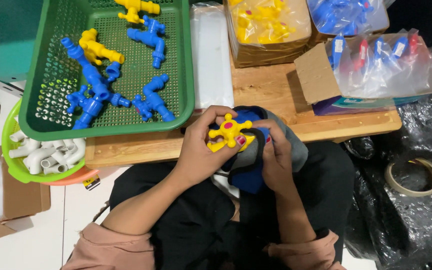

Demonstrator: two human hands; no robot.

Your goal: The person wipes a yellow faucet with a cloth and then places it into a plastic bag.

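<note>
My left hand (201, 145) grips a yellow plastic tap (228, 131) with a cross-shaped handle and a red dot on top. My right hand (276, 150) holds a blue and grey cloth (256, 165) against the tap's right side. Both hands sit over my lap, at the near edge of a wooden table (271, 90). Part of the tap's body is hidden by my fingers and the cloth.
A green perforated tray (46, 100) on the table holds several blue and yellow taps. A light green basket (13, 160) of white pipe elbows sits lower left. Bags and boxes of taps (271, 25) stand at the back. A tape roll (415, 177) lies on black plastic, right.
</note>
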